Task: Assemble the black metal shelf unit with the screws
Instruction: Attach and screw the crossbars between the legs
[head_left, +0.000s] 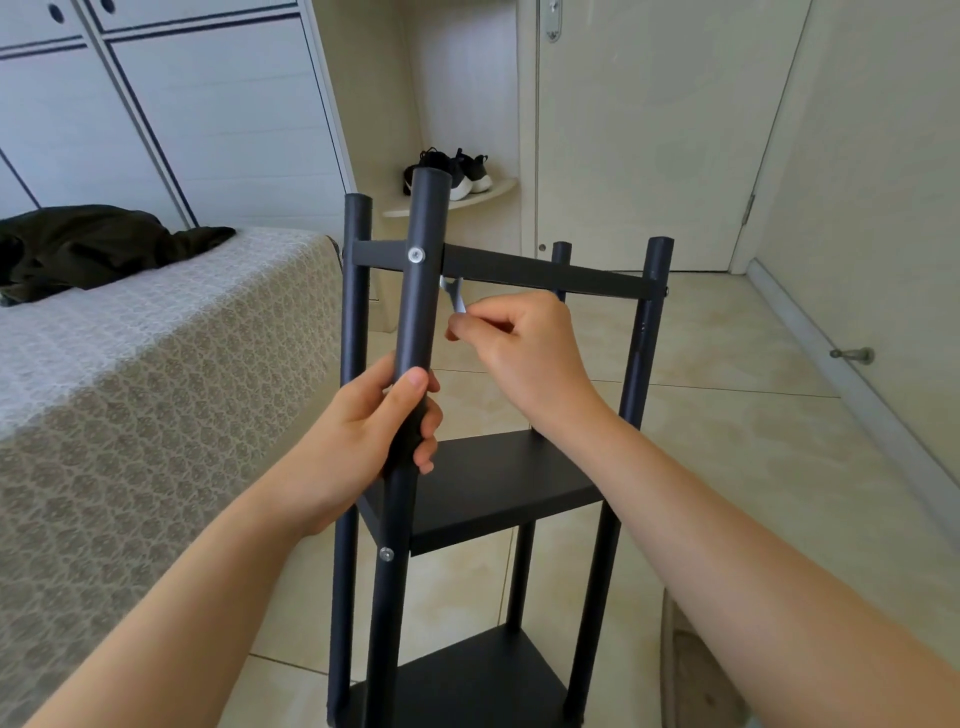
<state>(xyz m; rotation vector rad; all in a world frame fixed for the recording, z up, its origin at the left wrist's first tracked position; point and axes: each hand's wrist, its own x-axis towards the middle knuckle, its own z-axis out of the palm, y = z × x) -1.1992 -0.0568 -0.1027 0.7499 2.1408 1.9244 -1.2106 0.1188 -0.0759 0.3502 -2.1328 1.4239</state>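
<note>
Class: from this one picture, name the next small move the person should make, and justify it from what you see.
Probably bring the small wrench in the right hand onto the fastener behind the top screw. The left hand already steadies the front post, and the wrench head sits just beside it, under the top shelf frame.

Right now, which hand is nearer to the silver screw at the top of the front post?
Right. The right hand holds a small wrench just right of and below the screw; the left hand grips the post lower down.
</note>
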